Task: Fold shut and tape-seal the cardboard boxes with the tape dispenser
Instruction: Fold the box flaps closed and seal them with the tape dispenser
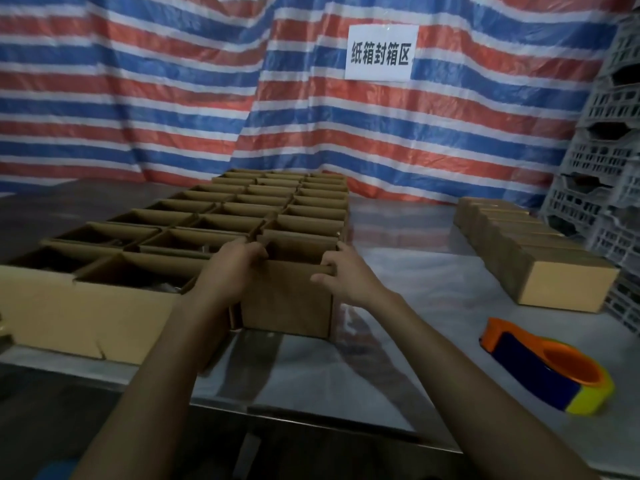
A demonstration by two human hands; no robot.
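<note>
The left hand (235, 268) has its fingers curled over the top left corner of the nearest open box (287, 299). The right hand (346, 275) grips the top right rim the same way, its thumb lying along the outer face. So both hands hold this one box, which stands at the near right corner of a block of open boxes (242, 216) running away across the table in tight rows.

By the look of it, this is the first step: taking one box out of the block, with nothing folded or taped on it yet. The next move probably calls for drawing it clear of its neighbour on the left, which touches it, then pressing the top flaps down flat. One hand would then need to let go and reach right for the tape dispenser (543, 368).

The box is plain brown corrugated card, matte, with straight edges and an open top; what is inside it cannot be made out. The dispenser is smooth, hard plastic in orange, dark blue and yellow, and it lies near the right edge, well apart from the hands. Further right, a row of closed boxes (540, 258) stands end to end. The table (398, 271) has a glossy, wrinkled film over it. Behind hangs a striped woven tarp (173, 98).
</note>
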